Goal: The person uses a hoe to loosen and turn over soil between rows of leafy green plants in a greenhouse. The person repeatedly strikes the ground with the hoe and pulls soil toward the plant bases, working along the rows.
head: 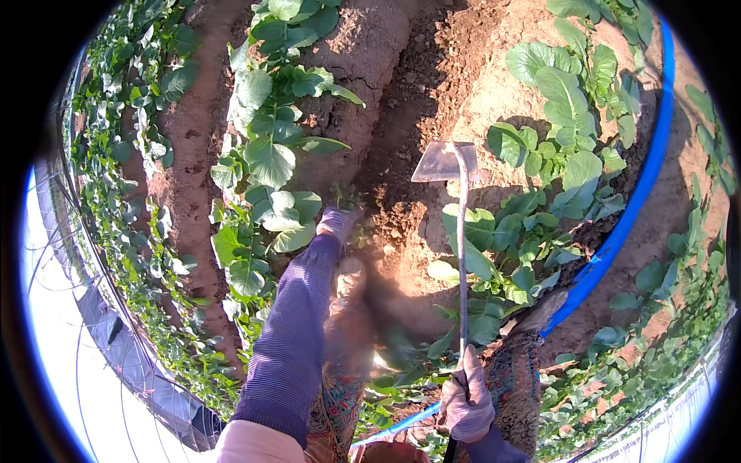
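Note:
My right hand (466, 399), in a pale work glove, is closed around the lower end of a hoe's thin handle (462, 249). From there the handle runs up the picture to a flat metal hoe blade (443, 162), held over the bed. My left hand (339, 224), gloved too, reaches low to the soil beside a row of leafy plants (272, 162). Small feathery weeds (348, 197) show just past its fingers. The fingers are hidden, so whether they grip the weeds is unclear.
A bare soil furrow (399, 110) runs between raised beds. Broad-leaved plants (570, 121) grow on the right, bordered by a blue hose (642, 185). Below my left hand is my foot (351, 278). Denser crop rows (139, 231) line the left, near plastic sheeting (110, 324).

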Tool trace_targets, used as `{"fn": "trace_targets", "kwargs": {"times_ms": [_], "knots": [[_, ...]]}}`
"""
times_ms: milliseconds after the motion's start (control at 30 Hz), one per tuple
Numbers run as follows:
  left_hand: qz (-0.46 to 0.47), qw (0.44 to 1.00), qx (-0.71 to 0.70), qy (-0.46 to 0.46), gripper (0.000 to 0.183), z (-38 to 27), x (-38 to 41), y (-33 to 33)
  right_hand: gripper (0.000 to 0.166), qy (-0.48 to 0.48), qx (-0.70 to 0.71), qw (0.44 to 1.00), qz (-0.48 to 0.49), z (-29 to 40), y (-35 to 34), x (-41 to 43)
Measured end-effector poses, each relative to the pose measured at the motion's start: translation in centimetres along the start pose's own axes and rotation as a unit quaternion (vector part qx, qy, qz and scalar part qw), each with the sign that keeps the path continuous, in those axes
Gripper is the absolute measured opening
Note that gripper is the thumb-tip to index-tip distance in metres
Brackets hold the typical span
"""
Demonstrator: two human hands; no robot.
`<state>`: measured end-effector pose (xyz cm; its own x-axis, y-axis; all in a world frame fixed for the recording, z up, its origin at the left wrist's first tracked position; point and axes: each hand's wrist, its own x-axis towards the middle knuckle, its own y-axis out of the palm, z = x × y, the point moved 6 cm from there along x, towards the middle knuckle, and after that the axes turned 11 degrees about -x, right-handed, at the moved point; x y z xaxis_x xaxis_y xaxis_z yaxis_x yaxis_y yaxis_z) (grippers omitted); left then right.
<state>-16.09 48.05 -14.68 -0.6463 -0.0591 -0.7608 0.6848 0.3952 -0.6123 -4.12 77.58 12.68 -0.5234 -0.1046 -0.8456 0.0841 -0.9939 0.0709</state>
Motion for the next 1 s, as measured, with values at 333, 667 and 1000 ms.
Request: {"fn": "trace_targets", "kwargs": {"times_ms": [333,667,1000], "knots": [[0.003,1.000,-0.017,-0.023,0.043,-5.9,2.7,0.0,0.056,-0.036,-0.043,0.998,0.018,0.9,-0.3,0.4],[0.052,0.847,-0.504,-0.160,0.026,0.8,-2.8,1.6,0.055,0.019,-0.056,0.998,-0.013,-0.9,-0.6,0.2],[-0.111,0.934,-0.325,-0.103,0.028,-4.7,-0.3,-1.3,0.057,0.015,0.003,0.999,-0.036,-1.5,-0.6,0.5]]}}
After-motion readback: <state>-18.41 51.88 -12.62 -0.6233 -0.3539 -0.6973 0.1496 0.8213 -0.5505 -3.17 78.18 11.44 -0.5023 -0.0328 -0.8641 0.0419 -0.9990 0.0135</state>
